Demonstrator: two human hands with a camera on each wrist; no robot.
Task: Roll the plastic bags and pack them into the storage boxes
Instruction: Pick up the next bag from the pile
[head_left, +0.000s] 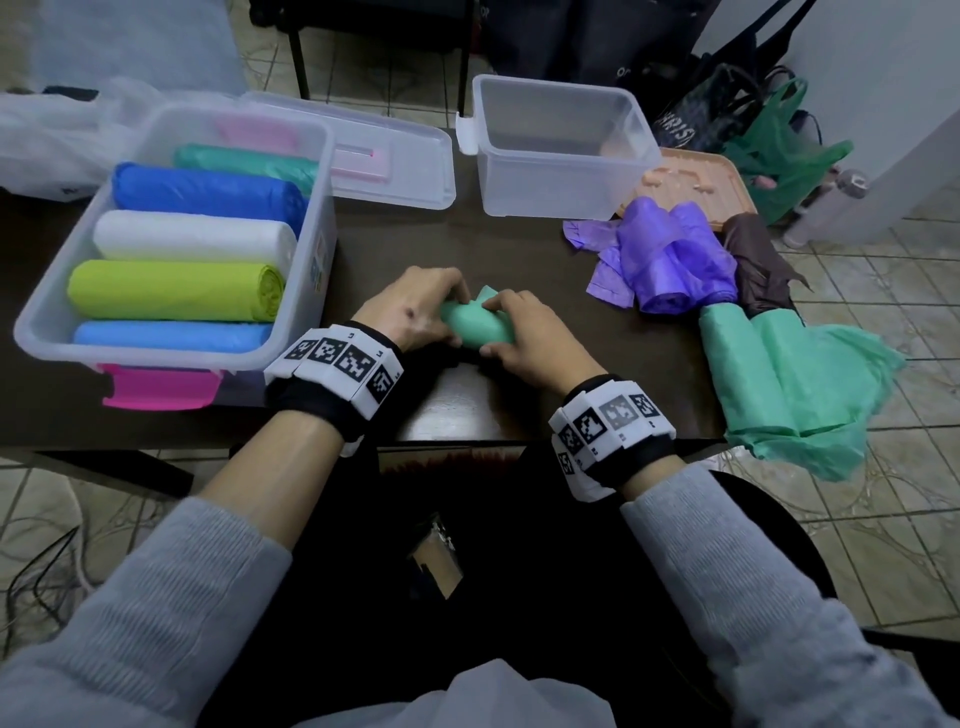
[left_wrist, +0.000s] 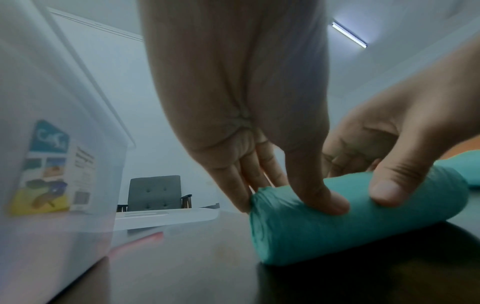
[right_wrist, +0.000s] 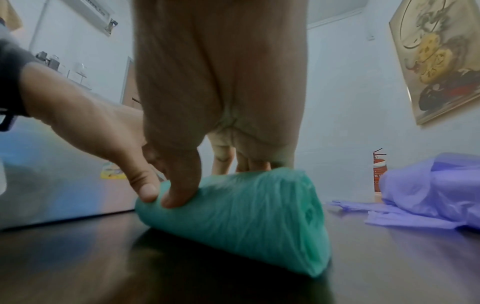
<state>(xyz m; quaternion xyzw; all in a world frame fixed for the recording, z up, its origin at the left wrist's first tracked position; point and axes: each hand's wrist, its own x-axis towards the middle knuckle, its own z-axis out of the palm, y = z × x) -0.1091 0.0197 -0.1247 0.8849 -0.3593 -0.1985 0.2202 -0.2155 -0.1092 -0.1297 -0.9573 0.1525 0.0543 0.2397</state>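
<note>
- Your left hand (head_left: 410, 312) and right hand (head_left: 524, 332) both grip one green roll (head_left: 475, 327) on the table (head_left: 467, 244).
- Left of the roll: one box (head_left: 171, 358), five rolls visible inside.
- Beyond it: one bare box (head_left: 561, 192).

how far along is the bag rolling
Done: five rolls sit in the left storage box. In hand: the left hand and right hand grip a green roll on the table. Left: the purple bags, the brown bag, the green bags; the second box is empty.

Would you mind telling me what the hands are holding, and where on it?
Both hold the green bag roll on the table: left hand at its left end, right hand at its right end.
</note>
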